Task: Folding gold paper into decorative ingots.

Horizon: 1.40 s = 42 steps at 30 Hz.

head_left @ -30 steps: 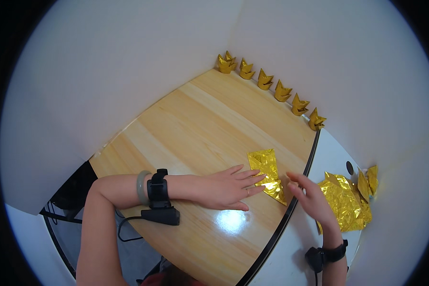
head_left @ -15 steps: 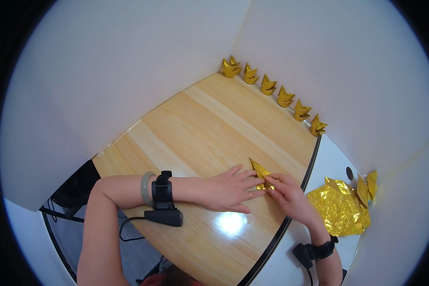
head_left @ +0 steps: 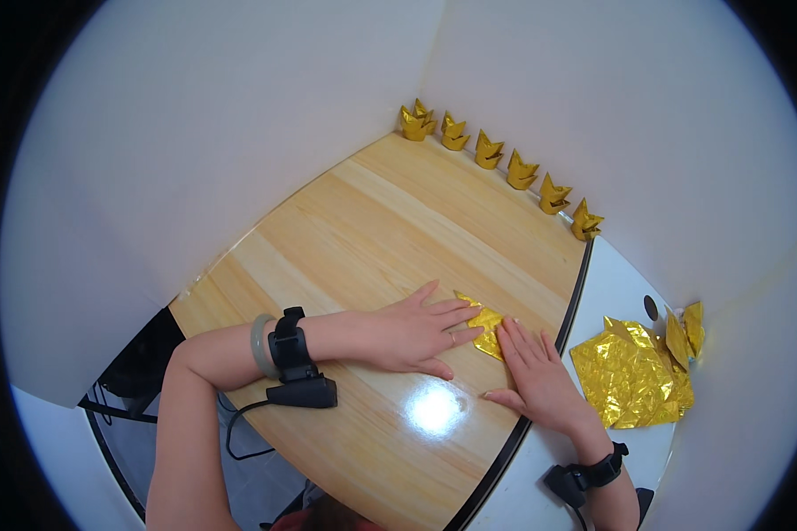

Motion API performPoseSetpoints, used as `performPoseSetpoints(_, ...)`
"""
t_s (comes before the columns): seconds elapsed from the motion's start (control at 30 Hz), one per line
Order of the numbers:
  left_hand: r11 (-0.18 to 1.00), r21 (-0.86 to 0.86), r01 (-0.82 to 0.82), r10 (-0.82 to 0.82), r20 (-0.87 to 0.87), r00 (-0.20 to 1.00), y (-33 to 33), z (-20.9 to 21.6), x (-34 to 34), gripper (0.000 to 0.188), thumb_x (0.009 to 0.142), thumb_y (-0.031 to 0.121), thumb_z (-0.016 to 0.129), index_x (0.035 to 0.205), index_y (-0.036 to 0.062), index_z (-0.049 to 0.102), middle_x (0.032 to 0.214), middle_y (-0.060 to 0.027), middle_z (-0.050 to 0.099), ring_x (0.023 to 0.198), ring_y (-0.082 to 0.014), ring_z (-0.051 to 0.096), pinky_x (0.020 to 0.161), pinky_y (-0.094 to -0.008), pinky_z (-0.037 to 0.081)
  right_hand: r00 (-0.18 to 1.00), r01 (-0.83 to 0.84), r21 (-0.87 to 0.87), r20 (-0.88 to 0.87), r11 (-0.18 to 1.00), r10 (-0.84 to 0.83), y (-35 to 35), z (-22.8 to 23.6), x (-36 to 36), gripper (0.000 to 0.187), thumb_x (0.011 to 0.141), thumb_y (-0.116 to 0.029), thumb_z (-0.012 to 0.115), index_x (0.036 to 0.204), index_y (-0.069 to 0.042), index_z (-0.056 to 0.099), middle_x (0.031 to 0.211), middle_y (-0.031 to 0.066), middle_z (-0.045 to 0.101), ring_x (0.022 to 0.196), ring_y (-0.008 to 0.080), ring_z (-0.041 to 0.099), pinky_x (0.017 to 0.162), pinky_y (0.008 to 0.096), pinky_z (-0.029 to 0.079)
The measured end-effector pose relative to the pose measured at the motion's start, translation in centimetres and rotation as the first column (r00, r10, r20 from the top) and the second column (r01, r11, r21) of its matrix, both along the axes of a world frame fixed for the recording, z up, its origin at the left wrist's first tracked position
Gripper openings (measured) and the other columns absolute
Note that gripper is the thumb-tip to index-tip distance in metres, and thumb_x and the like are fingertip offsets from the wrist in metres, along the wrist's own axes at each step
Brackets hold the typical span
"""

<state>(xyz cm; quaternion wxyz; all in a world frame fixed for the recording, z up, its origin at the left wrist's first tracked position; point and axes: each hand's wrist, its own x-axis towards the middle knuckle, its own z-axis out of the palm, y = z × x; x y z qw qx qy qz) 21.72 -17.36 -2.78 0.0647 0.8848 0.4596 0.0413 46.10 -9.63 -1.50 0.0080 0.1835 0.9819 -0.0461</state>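
Observation:
A folded piece of gold foil paper (head_left: 489,334) lies flat on the wooden table (head_left: 354,230), its pointed corner toward the far left. My left hand (head_left: 421,332) is open, with spread fingers resting on the foil's left side. From the right, my right hand (head_left: 536,372) lies open and flat, its fingertips on the foil's right edge and its thumb stretched toward the left. Parts of the foil are hidden under the fingers of both hands.
Several folded gold paper crowns (head_left: 522,170) stand in a row along the right wall. On the white surface (head_left: 611,274) at right lie crinkled gold foil sheets (head_left: 633,372) beside another folded gold piece (head_left: 684,331). Pale walls (head_left: 239,115) bound the table's far sides.
My right hand has gone from pinching the foil to lying flat with fingers stretched out. The foil now lies flatter. The whole view has shifted slightly.

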Motion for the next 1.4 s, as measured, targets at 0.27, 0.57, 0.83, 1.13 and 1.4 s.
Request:
performPoseSetpoints(0.27,0.992,-0.126,-0.030,0.063,0.264,0.962,1.3,0.4,0.1,0.032,0.088,0.029,0.056,0.113,0.0092,0.057,0.111,-0.0120,0.049,0.107,-0.0288,0.047,0.093,-0.0422,0.037,0.941,0.123,-0.166,-0.293,0.978,-0.168,1.2,-0.6,0.2,0.046,0.084,-0.022,0.061,0.125,-0.006,0.049,0.123,0.0138,0.051,0.116,0.0307,0.046,0.097,0.0379,0.038)
performPoseSetpoints(0.57,0.970,-0.167,-0.178,0.244,0.661,0.710,2.3,-1.1,1.1,0.022,0.091,0.019,0.050,0.102,0.0026,0.061,0.096,-0.0126,0.057,0.088,-0.0286,0.055,0.080,-0.0337,0.045,0.848,0.196,-0.503,-0.345,0.842,-0.403,1.3,-0.9,0.0,0.052,0.074,-0.005,0.069,0.122,-0.005,0.049,0.100,0.0144,0.056,0.096,0.0298,0.055,0.082,0.0359,0.047)
performPoseSetpoints(0.83,0.870,-0.468,-0.155,0.481,0.738,0.473,1.9,-0.1,1.8,0.021,0.083,0.020,0.063,0.099,0.0048,0.065,0.082,-0.0057,0.062,0.076,-0.0119,0.056,0.069,-0.0275,0.045,0.804,0.229,-0.672,-0.277,0.704,-0.527,1.0,-0.2,-0.1,0.034,0.072,-0.007,0.072,0.103,-0.001,0.060,0.082,0.0118,0.060,0.081,0.0245,0.059,0.073,0.0324,0.049)
performPoseSetpoints(1.13,0.861,0.494,-0.122,-0.050,0.321,0.946,2.0,1.1,1.0,0.016,0.071,0.016,0.073,0.080,0.0095,0.061,0.084,-0.0020,0.056,0.086,-0.0244,0.053,0.073,-0.0336,0.044,0.808,0.140,0.063,-0.584,0.988,-0.077,0.9,0.8,-0.1,0.019,0.068,0.000,0.065,0.083,-0.012,0.061,0.077,0.0039,0.056,0.079,0.0224,0.054,0.075,0.0329,0.039)
performPoseSetpoints(1.4,0.994,-0.108,0.035,0.020,0.468,0.884,2.6,-0.1,-0.4,0.027,0.078,0.025,0.067,0.099,0.0096,0.061,0.105,-0.0057,0.052,0.103,-0.0267,0.047,0.090,-0.0378,0.038,0.929,0.092,-0.155,-0.342,0.984,-0.141,1.2,0.2,1.0,0.026,0.073,-0.012,0.062,0.099,-0.008,0.059,0.100,0.0075,0.057,0.098,0.0266,0.052,0.085,0.0396,0.039)
